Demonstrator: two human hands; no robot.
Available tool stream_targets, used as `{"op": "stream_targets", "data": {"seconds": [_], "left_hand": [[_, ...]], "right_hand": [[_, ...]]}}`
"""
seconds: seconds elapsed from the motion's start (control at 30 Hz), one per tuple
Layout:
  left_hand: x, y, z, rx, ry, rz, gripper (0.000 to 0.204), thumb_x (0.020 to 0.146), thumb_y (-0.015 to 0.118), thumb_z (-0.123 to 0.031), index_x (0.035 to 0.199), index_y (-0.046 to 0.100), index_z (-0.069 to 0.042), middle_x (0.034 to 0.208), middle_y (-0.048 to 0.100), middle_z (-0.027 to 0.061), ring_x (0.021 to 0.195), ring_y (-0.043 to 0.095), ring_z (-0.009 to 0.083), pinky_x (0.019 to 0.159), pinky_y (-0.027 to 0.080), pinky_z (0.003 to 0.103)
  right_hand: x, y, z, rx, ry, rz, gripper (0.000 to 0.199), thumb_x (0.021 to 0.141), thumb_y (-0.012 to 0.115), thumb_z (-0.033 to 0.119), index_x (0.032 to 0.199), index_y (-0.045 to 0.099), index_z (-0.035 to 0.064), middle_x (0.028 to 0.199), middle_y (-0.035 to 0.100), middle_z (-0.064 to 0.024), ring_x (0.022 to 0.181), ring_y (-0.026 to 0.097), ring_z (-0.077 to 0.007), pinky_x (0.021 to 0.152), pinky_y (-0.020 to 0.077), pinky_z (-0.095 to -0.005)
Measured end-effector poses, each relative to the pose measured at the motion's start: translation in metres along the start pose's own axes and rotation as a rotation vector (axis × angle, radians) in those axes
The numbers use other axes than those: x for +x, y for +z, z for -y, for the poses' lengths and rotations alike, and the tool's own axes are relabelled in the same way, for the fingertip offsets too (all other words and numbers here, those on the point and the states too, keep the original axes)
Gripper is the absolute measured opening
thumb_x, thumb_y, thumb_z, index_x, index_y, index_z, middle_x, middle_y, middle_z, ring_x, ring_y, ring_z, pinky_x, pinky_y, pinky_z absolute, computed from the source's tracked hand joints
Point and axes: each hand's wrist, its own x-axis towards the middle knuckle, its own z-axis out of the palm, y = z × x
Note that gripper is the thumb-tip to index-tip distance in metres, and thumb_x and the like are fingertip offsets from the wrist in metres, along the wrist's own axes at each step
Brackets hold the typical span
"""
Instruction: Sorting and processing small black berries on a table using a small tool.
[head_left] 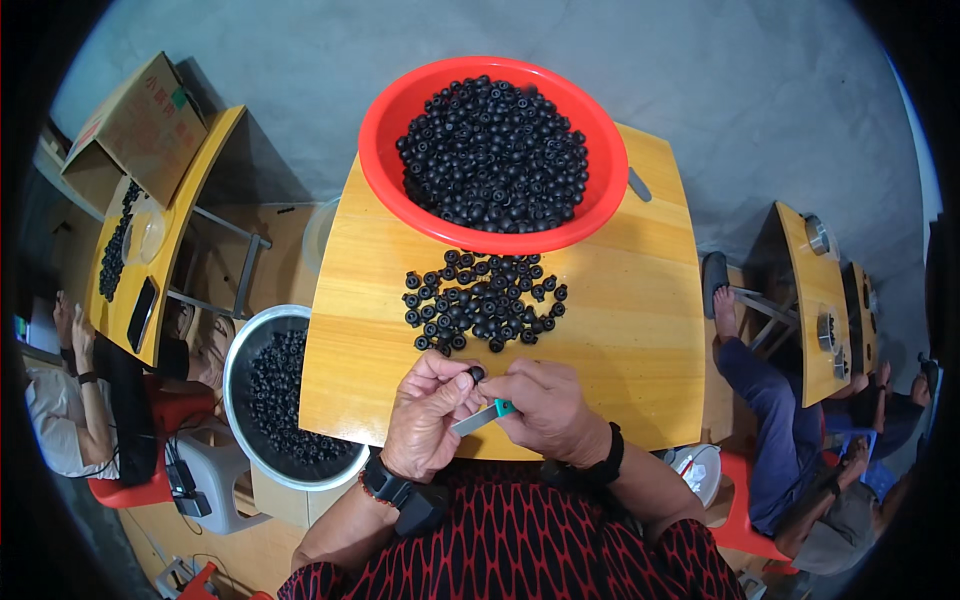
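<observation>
Left hand (428,415) pinches a small round black rubber part (477,373) between its fingertips above the near edge of the smooth wooden table (640,330), while the right hand (545,405) grips a slim tool with a teal handle and grey blade (482,416), angled toward the part. A loose cluster of matching black parts (482,300) lies at the table's centre, just before a round red plastic basin (395,180) heaped with more at the far edge. A round metal basin (240,350) holding further parts sits beside the table's left edge.
</observation>
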Motion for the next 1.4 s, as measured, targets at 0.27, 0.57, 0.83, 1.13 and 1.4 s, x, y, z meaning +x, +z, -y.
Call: {"op": "stream_targets", "data": {"seconds": [0.27, 0.57, 0.83, 1.13, 1.4], "left_hand": [[-0.013, -0.007, -0.050, 0.286, 0.569, -0.259, 0.010, 0.090, 0.066, -0.001, 0.099, 0.064, -0.006, 0.090, 0.064, 0.0053, 0.081, 0.059, 0.0135, 0.077, 0.051, 0.029], [-0.050, -0.098, -0.092, 0.518, 0.934, -0.862, 0.021, 0.091, 0.061, 0.003, 0.111, 0.059, -0.003, 0.100, 0.062, 0.0046, 0.092, 0.057, 0.0122, 0.087, 0.047, 0.026], [-0.040, -0.071, -0.085, 0.648, 0.969, -0.871, 0.028, 0.090, 0.061, 0.003, 0.118, 0.056, -0.002, 0.116, 0.057, 0.0065, 0.103, 0.054, 0.0136, 0.095, 0.043, 0.028], [-0.023, -0.010, -0.038, 0.709, 0.649, -0.420, 0.010, 0.092, 0.064, -0.003, 0.101, 0.061, -0.002, 0.099, 0.066, 0.0067, 0.092, 0.061, 0.0133, 0.088, 0.048, 0.028], [-0.008, 0.011, -0.003, 0.216, 0.120, -0.003, 0.017, 0.096, 0.061, -0.004, 0.112, 0.063, 0.002, 0.106, 0.070, 0.0138, 0.091, 0.067, 0.0164, 0.085, 0.055, 0.028]], "right_hand": [[-0.023, -0.016, -0.028, 0.147, 0.482, -0.131, 0.016, 0.082, 0.071, 0.002, 0.097, 0.065, 0.0023, 0.077, 0.061, -0.0057, 0.063, 0.057, -0.0144, 0.060, 0.0470, -0.0273], [-0.009, -0.003, -0.036, 0.167, 0.467, -0.068, 0.018, 0.084, 0.068, 0.004, 0.102, 0.066, 0.0034, 0.083, 0.065, -0.0069, 0.067, 0.060, -0.0169, 0.063, 0.0493, -0.0307], [0.003, 0.001, -0.033, -0.242, 0.241, 0.175, 0.024, 0.079, 0.067, 0.004, 0.103, 0.066, 0.0070, 0.080, 0.060, -0.0080, 0.070, 0.064, -0.0299, 0.060, 0.0518, -0.0381], [-0.011, 0.004, -0.037, 0.220, 0.398, 0.043, 0.022, 0.085, 0.073, 0.010, 0.105, 0.067, 0.0043, 0.087, 0.067, -0.0043, 0.069, 0.063, -0.0163, 0.062, 0.0505, -0.0321], [-0.005, -0.006, -0.001, 1.095, 0.790, -0.016, 0.018, 0.090, 0.070, 0.004, 0.108, 0.068, 0.0018, 0.095, 0.069, 0.0005, 0.083, 0.061, -0.0045, 0.073, 0.0494, -0.0199]]}}
